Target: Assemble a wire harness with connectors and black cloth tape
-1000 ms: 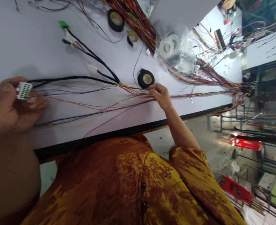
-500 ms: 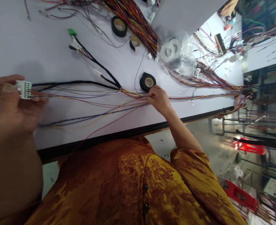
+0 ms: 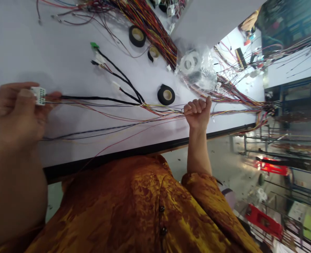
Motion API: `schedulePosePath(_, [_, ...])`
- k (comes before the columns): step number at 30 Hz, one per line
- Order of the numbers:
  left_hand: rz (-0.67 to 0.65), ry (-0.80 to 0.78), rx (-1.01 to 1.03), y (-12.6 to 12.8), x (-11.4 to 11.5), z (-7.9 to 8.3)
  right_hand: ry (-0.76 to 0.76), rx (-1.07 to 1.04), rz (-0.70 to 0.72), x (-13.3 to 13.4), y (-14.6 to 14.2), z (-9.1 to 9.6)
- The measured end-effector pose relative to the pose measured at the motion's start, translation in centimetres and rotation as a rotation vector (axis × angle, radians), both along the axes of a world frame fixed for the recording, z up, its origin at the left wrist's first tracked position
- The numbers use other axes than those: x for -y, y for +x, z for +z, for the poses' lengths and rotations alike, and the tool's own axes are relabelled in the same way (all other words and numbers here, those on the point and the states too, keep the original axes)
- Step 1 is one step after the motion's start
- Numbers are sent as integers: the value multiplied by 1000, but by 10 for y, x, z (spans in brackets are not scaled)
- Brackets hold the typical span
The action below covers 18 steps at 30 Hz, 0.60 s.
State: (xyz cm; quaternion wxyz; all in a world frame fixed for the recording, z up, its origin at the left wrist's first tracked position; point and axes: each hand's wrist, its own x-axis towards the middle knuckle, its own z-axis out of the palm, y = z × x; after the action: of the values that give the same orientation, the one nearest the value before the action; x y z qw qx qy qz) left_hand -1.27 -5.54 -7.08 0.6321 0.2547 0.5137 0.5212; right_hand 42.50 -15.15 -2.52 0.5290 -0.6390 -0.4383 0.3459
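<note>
Left hand (image 3: 20, 112) and right hand (image 3: 197, 112) sit well apart at either end of a stretch of wire harness: the left pinches a white multi-pin connector (image 3: 40, 96) between thumb and fingers, while the right is curled into a fist that seems closed on the loose wires (image 3: 160, 113), though how many it clasps is hidden. The harness lies between them, its long axis running from one hand to the other, roughly along the near edge of the worktop (image 3: 65, 63). From the left hand a black-sleeved branch (image 3: 97, 98) extends to the junction (image 3: 141, 103), which is nearer the right hand; past it the wires are unsleeved. Other black branches slant from that junction away from the person, ending at a green connector (image 3: 94, 45) and a small white connector (image 3: 115, 85). Just beyond the loose wires, left of the right fist, lies a black tape roll (image 3: 162, 96). Farther out, between the two hands, are a second tape roll (image 3: 131, 37) and a nearly used-up roll (image 3: 151, 55), then a thick bundle of coloured wires (image 3: 150, 24). Beyond the right hand rests a clear plastic bag (image 3: 209, 72) with white rings (image 3: 183, 64); another person's hand (image 3: 250, 21) shows farther off.
</note>
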Motion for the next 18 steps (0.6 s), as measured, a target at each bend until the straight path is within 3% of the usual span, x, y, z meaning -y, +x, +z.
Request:
schedulePosePath(3, [39,201,-180,-1,-2,-7,-175,101,124,11,-6,4])
schedulePosePath(6, [43,225,-208,-1,-2,-9,-251,137,260,15,-3,6])
schedulePosePath(10, [75,207,-256,-2,-2,-12,133,-43,45,12,26,15])
schedulePosePath(12, [89,204,-306,-2,-3,-15,230,-31,-49,11,37,20])
schedulePosePath(15, [103,247,-452,-2,-4,-19,45,188,-40,15,34,27])
schedulePosePath(18, [125,265,-539,-1,-5,-21,-235,383,85,22,27,39])
